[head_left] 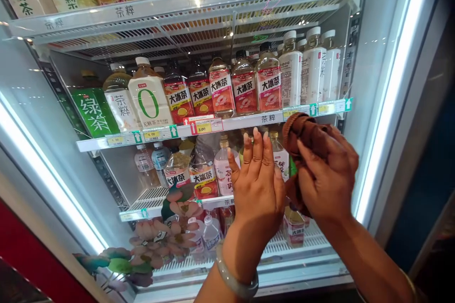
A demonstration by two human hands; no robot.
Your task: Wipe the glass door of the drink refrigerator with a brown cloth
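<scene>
My left hand [256,182] is raised with its fingers stretched out, its palm toward the glass door [199,42] of a drinks fridge; it holds nothing. A pale bangle [236,278] circles that wrist. To its right, my right hand [325,173] grips a bunched brown cloth [302,135], which sticks out above the fingers and hangs down on the left of the hand. Whether the cloth touches the glass I cannot tell. Behind the hands are a shelf edge [268,119] with price tags and a peach drink bottle [281,156], partly hidden.
Inside the fridge, bottles line several shelves: a green tea bottle [93,109], a bottle marked 0 [147,94], iced tea bottles [243,86] and white bottles [290,71]. Pinkish flowers [159,236] show at the lower left. Bright light strips [398,80] run along both sides.
</scene>
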